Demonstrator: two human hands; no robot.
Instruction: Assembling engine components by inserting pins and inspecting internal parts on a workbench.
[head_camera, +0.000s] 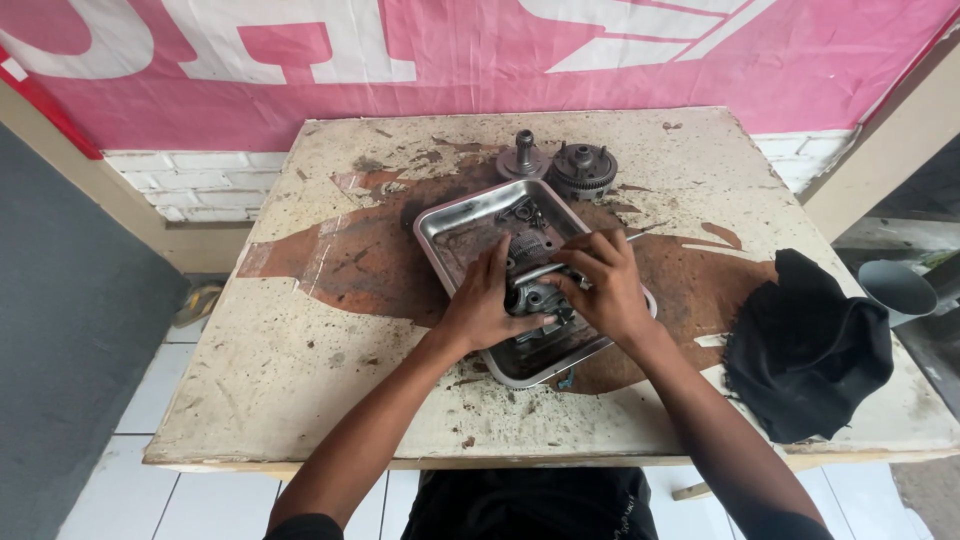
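A shiny metal tray (452, 232) lies tilted on the worn table (300, 350). Over its near half both my hands close around a small grey metal engine part (535, 297) with a curved tube. My left hand (484, 300) grips that part from the left. From the right, my right hand (605, 282) holds it, and a thin metal tool sticks out past the fingers. Several small dark metal pieces (525, 214) lie in the tray's far half.
Behind the tray stand a shaft piece (524, 155) and a round toothed clutch part (583, 170). A crumpled black cloth (805, 345) lies at the table's right edge. A pink banner (480, 60) hangs on the wall behind. A grey funnel-like object (897, 288) sits off the table, right.
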